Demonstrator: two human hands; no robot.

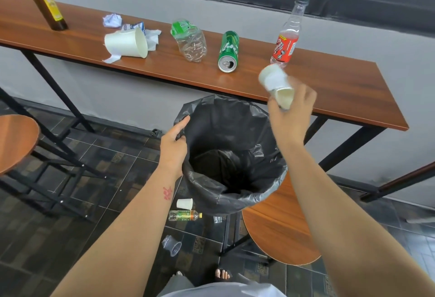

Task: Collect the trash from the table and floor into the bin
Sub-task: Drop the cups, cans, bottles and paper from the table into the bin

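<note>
The right hand [293, 111] has its fingers curled around a blurred white paper cup [277, 85], held above the bin [235, 155]. The left hand [174, 142] pinches the rim of the bin's black bag. On the table [341, 89] lie 1 green can [228, 51] and a red-labelled bottle [288, 35]; their lettering is unreadable.
</note>
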